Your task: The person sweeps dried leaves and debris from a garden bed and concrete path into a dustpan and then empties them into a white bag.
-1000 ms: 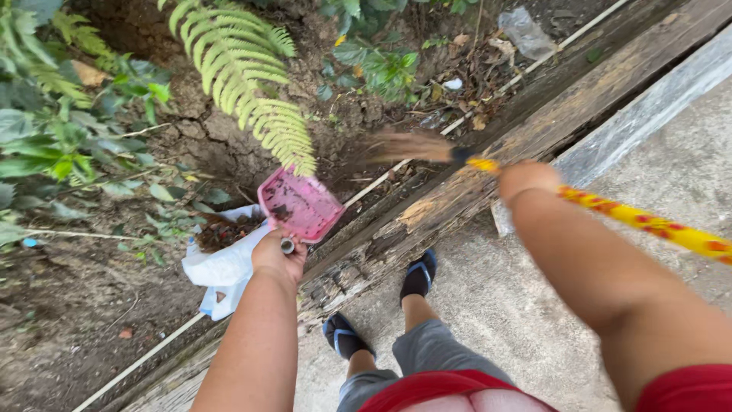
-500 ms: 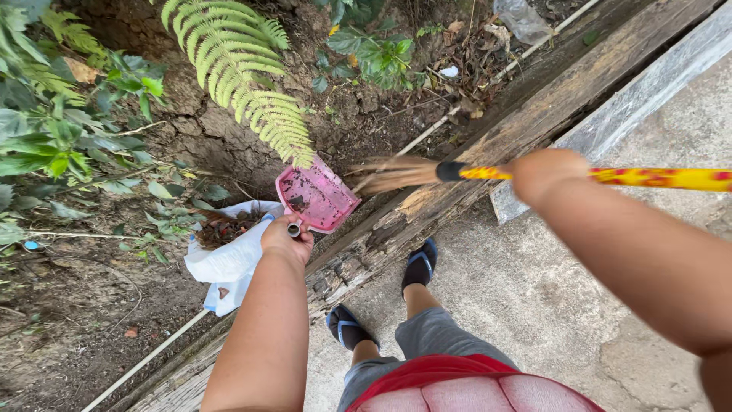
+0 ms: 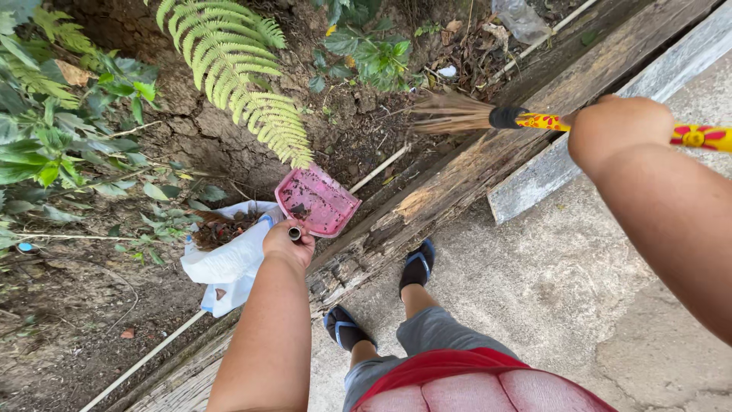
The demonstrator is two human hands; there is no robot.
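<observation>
- The left hand (image 3: 288, 244) is closed around the short handle of a pink dustpan (image 3: 317, 201), holding it out over the dirt just past the weathered wooden beam (image 3: 450, 191).
- The pan is tilted, with dark bits of debris stuck on its face.
- Just left of it, a white bag (image 3: 229, 263) lies open on the ground with brown leaves inside.
- The right hand (image 3: 614, 133) is clenched on the yellow-and-red broom handle (image 3: 698, 137), the bristles (image 3: 450, 114) raised above the soil, well apart from the dustpan.
- A fern frond (image 3: 244, 76) hangs over the pan.
</observation>
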